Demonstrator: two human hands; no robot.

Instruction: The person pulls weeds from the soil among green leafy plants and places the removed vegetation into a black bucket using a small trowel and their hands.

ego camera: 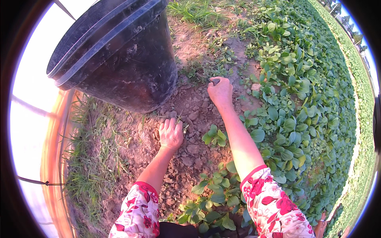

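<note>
My left hand [171,135] is down on the loose brown soil [193,148], its fingers bent and their tips partly hidden. Thin green weed stems [179,117] show at its fingertips; whether they are gripped is unclear. Farther forward and to the right, my right hand [221,92] is closed around a small grey handle [215,81]. Only the end of that handle shows, so the kind of tool cannot be told. Low weeds [205,70] grow just beyond this fist. A small leafy green seedling [215,136] stands between my forearms.
A large black plastic bucket [128,65] leans in at the upper left, close beyond my left hand. Dense leafy greens [291,125] cover the right side. Grass [89,166] runs along the left, beside white plastic sheeting [26,142]. More leafy plants [214,193] grow close before me.
</note>
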